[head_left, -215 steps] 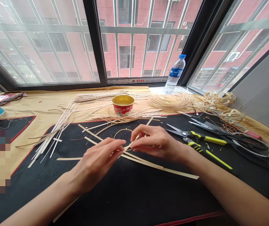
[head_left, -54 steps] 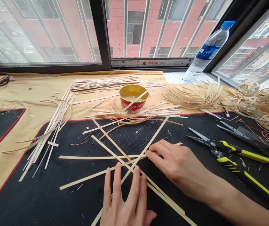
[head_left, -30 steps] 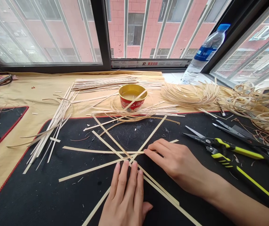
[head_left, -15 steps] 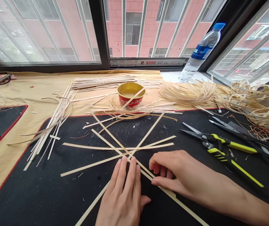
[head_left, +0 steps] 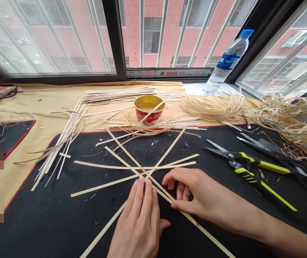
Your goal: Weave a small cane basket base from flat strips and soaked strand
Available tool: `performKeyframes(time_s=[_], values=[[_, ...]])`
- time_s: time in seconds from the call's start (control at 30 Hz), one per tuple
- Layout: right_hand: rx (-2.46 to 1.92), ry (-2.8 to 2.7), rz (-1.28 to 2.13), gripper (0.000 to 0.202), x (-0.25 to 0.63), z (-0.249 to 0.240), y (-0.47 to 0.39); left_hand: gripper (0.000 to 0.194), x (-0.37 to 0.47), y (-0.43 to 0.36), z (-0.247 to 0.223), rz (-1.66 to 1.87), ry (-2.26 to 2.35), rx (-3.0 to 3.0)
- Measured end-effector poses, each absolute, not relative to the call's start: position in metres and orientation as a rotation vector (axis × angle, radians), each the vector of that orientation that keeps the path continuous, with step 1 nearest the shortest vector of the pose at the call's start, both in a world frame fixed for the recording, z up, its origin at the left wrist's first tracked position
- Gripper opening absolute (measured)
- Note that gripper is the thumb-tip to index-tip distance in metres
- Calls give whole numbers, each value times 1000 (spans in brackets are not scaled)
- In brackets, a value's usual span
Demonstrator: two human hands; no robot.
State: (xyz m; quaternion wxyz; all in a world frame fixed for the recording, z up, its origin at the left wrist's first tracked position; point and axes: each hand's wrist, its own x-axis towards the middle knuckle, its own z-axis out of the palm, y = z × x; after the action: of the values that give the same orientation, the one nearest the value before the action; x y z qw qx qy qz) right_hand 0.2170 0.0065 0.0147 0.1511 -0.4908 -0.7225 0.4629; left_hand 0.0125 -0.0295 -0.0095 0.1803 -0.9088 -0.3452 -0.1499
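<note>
Several pale flat bamboo strips (head_left: 94,186) cross one another in a star on the black mat (head_left: 46,218). My left hand (head_left: 138,222) lies flat just below the crossing, fingers stretched out and pressing on the strips, hiding part of them. My right hand (head_left: 189,193) is beside it, loosely curled, with index finger and thumb apart. Its thumb tip touches the diagonal strips (head_left: 187,215) running to the lower right, and its index fingertip is near their upper part. Nothing is visibly pinched in it.
Yellow-handled cutters (head_left: 246,161) and dark scissors (head_left: 266,147) lie at the right. Behind the crossing stands a red and gold bowl (head_left: 149,116) of liquid. Loose strips (head_left: 59,147), coiled strips (head_left: 215,107), woven balls (head_left: 295,125) and a water bottle (head_left: 227,64) surround the mat.
My right index finger has reached left and away from the thumb. The lower-right diagonal strips now lie closer together at their far part. My left hand stays on the strips; the view shifted slightly.
</note>
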Motion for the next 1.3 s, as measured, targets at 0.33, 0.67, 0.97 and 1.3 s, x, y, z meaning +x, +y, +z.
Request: performKeyframes(time_s=[0.33,0.67,0.97,1.3], values=[[-1396,-1930,1554,28,212,28,12,42,11,-31,-13,-395,-1033,-2635],[-1253,-2155,1428,16,210,22,3,40,11,-31,-9,-371,-1021,-2644],[-1058,-2345,824,21,208,21,10,38,12,-32,-10,-378,-996,-2614],[-842,-2594,485,27,208,11,19,39,14,-31,-6,-423,-1008,-2593]])
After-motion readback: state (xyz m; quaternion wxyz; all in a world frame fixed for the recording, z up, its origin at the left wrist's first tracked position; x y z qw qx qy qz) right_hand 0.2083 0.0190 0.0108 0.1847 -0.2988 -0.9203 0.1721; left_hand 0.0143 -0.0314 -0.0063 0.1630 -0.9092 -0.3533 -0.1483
